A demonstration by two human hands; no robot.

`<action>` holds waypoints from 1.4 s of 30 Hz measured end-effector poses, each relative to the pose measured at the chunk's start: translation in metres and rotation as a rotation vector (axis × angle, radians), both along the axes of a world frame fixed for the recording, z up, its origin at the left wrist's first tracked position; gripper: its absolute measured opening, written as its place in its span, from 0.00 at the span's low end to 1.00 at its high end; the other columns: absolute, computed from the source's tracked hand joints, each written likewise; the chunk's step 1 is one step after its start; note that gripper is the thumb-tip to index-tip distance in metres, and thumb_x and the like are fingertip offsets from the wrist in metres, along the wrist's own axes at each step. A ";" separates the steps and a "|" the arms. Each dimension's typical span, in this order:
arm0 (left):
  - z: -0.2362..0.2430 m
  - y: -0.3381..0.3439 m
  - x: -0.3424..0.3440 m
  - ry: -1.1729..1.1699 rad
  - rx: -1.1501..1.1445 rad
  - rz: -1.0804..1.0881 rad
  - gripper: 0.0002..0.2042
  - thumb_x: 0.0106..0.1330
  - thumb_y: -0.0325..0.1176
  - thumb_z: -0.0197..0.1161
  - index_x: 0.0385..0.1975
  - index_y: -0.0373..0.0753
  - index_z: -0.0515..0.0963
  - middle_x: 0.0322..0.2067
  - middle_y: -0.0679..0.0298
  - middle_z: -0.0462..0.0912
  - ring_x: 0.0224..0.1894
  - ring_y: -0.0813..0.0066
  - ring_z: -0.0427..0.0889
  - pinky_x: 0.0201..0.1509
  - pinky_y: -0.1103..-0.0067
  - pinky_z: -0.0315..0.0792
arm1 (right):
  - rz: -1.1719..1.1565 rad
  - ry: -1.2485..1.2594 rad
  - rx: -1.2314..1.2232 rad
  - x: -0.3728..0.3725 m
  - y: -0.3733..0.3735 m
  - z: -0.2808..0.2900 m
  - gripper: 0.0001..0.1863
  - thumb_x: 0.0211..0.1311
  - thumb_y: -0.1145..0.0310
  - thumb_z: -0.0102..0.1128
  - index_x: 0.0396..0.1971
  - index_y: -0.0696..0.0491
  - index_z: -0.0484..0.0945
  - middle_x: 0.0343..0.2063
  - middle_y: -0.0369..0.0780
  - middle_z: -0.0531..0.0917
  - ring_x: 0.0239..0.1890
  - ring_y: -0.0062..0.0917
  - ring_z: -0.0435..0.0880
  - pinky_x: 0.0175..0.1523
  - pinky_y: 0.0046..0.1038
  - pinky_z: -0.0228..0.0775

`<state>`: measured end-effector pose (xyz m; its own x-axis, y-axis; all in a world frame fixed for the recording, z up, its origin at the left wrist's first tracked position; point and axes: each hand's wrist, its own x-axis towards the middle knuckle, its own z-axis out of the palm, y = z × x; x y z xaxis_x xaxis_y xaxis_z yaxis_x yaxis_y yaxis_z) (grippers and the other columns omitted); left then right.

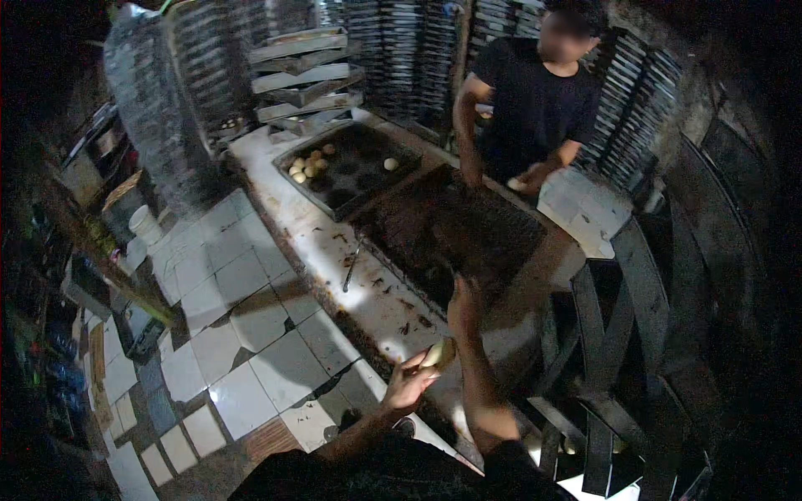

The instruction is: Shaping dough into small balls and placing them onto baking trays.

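Observation:
My left hand point(406, 384) is closed around a pale, flattened piece of dough point(434, 354), held over the near edge of the table. Just right of it, my right hand point(463, 302) reaches to the near side of a wide tray of dark brown, crumbly filling point(468, 225). Its fingertips blend into the dark filling, so whether they grip any is hidden. A thin metal utensil point(352, 265) lies on the table along the tray's left side.
A dark baking tray point(351, 200) with several round dough balls point(311, 165) stands farther back. Across the table a person point(535, 108) in a dark shirt holds a pale piece. Stacked trays point(301, 79) rise behind; metal racks point(601, 334) crowd the right. White tiles point(251, 384) cover the left floor.

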<state>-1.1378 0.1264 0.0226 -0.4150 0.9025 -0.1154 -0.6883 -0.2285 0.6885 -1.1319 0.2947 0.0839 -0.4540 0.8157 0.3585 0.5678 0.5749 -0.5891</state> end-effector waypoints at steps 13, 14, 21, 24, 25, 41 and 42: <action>0.012 0.045 -0.174 -0.080 -0.115 0.036 0.19 0.65 0.38 0.41 0.51 0.31 0.62 0.49 0.54 0.69 0.51 0.64 0.69 0.57 0.72 0.63 | 0.027 -0.372 -0.183 -0.040 0.024 0.014 0.12 0.54 0.74 0.49 0.39 0.58 0.74 0.23 0.44 0.78 0.26 0.37 0.77 0.37 0.33 0.70; 0.022 0.056 -0.180 -0.257 -0.162 0.043 0.19 0.66 0.37 0.40 0.50 0.31 0.63 0.48 0.54 0.70 0.50 0.65 0.70 0.56 0.72 0.64 | 0.073 -0.043 -0.267 -0.030 0.006 0.015 0.13 0.52 0.77 0.49 0.39 0.56 0.75 0.25 0.43 0.78 0.29 0.37 0.77 0.40 0.33 0.69; 0.101 0.082 -0.163 -0.419 -0.166 -0.228 0.17 0.65 0.34 0.38 0.47 0.30 0.66 0.45 0.53 0.72 0.48 0.64 0.72 0.52 0.71 0.68 | 0.060 0.093 0.037 0.006 -0.047 -0.046 0.25 0.45 0.83 0.50 0.48 0.52 0.71 0.41 0.44 0.76 0.47 0.37 0.70 0.52 0.34 0.60; 0.088 0.058 -0.174 -0.476 -0.093 -0.153 0.17 0.65 0.34 0.38 0.48 0.30 0.65 0.47 0.49 0.68 0.50 0.62 0.68 0.55 0.67 0.65 | 0.065 0.127 0.226 0.041 -0.048 -0.054 0.21 0.51 0.79 0.48 0.49 0.54 0.69 0.38 0.45 0.74 0.41 0.38 0.71 0.46 0.32 0.64; 0.102 0.048 -0.170 -0.504 -0.156 -0.067 0.17 0.64 0.33 0.38 0.49 0.29 0.63 0.48 0.48 0.66 0.52 0.61 0.66 0.57 0.65 0.63 | -0.068 0.097 0.323 0.059 -0.049 -0.059 0.15 0.55 0.78 0.47 0.44 0.57 0.72 0.32 0.44 0.76 0.35 0.37 0.73 0.40 0.29 0.67; 0.059 -0.056 -0.016 -0.396 0.012 -0.373 0.19 0.48 0.25 0.52 0.43 0.36 0.67 0.38 0.53 0.74 0.42 0.59 0.74 0.46 0.68 0.68 | 0.361 0.212 -0.858 0.101 -0.109 0.070 0.13 0.60 0.65 0.50 0.38 0.57 0.76 0.35 0.37 0.78 0.32 0.19 0.75 0.35 0.23 0.66; 0.057 -0.065 -0.013 -0.278 0.018 -0.477 0.19 0.46 0.23 0.51 0.42 0.35 0.67 0.37 0.52 0.75 0.40 0.58 0.75 0.46 0.67 0.69 | 0.500 0.152 -1.005 0.103 -0.120 0.091 0.13 0.59 0.65 0.50 0.37 0.58 0.76 0.34 0.38 0.78 0.30 0.20 0.75 0.33 0.23 0.67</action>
<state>-1.1508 0.0611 0.0797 0.0840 0.9858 -0.1455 -0.8736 0.1431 0.4651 -1.0288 0.1744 0.1747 -0.8178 0.5043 -0.2774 0.2898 -0.0555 -0.9555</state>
